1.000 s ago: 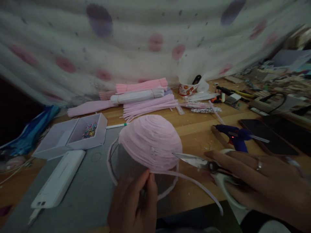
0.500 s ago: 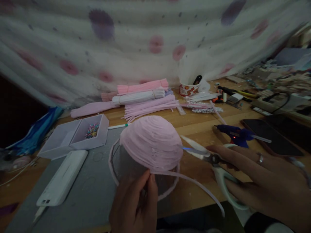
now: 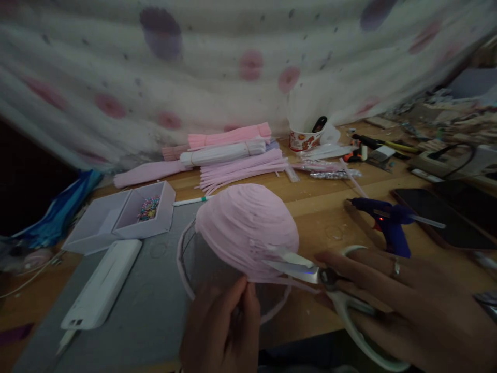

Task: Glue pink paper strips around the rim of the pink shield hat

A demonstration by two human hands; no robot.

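A pale pink dome (image 3: 248,223), built of rows of fuzzy strips like pipe cleaners, stands over a ring frame (image 3: 182,264) wrapped in the same pink. My left hand (image 3: 223,326) pinches a pink pipe cleaner (image 3: 297,285) against the dome's lower front edge. In my right hand (image 3: 404,295) is a pair of scissors (image 3: 298,267) with pale handles. Their parted blades lie over the dome's front, close to the strip. Whether they touch it I cannot tell.
Behind the dome lie bundles of pink and white pipe cleaners (image 3: 240,166). A blue glue gun (image 3: 382,212) and a dark phone (image 3: 438,215) are to the right. Left are a two-part box (image 3: 143,228) with beads and a white power bank (image 3: 103,282). A paper cup (image 3: 305,140) stands at the back.
My right hand has brought the scissors left and down, from beside the dome to its front edge. My left hand keeps its pinch on the strip.
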